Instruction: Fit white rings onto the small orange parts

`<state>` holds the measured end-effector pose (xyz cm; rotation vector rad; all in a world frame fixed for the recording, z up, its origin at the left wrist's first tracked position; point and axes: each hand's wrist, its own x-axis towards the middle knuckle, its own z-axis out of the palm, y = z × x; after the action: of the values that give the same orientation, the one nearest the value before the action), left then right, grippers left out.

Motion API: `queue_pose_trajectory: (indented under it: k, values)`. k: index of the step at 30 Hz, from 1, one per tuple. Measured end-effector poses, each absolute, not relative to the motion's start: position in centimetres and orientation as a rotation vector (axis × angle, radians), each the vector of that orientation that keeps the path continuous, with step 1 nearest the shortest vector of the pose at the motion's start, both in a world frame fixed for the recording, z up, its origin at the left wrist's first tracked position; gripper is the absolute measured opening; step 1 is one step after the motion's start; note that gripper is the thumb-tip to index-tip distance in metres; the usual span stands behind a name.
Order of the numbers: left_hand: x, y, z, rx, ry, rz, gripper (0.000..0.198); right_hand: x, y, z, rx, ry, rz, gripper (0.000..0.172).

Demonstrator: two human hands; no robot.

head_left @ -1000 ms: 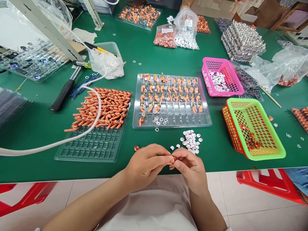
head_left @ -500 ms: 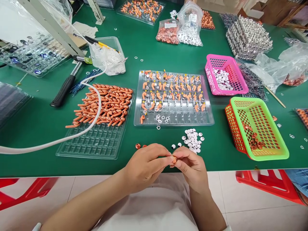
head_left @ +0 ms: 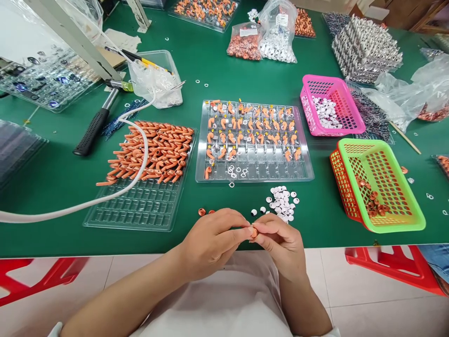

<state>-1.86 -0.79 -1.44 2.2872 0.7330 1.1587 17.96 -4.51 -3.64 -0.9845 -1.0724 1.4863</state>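
Observation:
Near the table's front edge, my left hand [head_left: 218, 241] and my right hand [head_left: 282, 243] meet, both pinching one small orange plastic part [head_left: 254, 232]. Fingertips cover most of it, so its full shape is hidden. Just beyond my right fingers lies a pile of small white discs [head_left: 282, 204], some with dark marks. A round copper-orange piece [head_left: 201, 212] rests beyond my left hand, with another partly hidden by it. Behind the hands, a clear compartment tray [head_left: 259, 173] holds curved orange parts and loose white rings.
At left, a second clear tray [head_left: 129, 210] carries stacked orange parts, with a white hose [head_left: 145, 154] across it. A hammer [head_left: 93, 128] lies beyond. At right stand a pink basket [head_left: 308, 119] of white pieces and a green basket [head_left: 410, 187] with copper-orange pieces.
The view has shifted slightly. Both hands keep their pinch on the orange part, which appears turned a little between the fingertips.

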Motion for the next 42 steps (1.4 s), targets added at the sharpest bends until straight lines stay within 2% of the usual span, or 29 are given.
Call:
queue_pose_trajectory:
  k: [15,23,33,42]
  values:
    - [-1.5,-0.7,-1.3,2.317,0.776,1.141,0.020,18.6,-4.5,-3.7,-0.995,-1.320,1.348,0.037]
    - [-1.4,-0.9,-1.7,2.330,0.770,1.142,0.024,18.4,-4.4,-3.5,-1.046,-1.348,1.303,0.031]
    - [-1.6,-1.3,-2.0,2.365,0.856,1.128,0.024,17.2,-4.7,-3.5,-1.059,-1.482,0.967,0.045]
    - [-1.6,-1.7,-2.0,2.394,0.864,1.145,0.021,17.4,-4.5,-3.1,-1.055,-1.516,1.040,0.045]
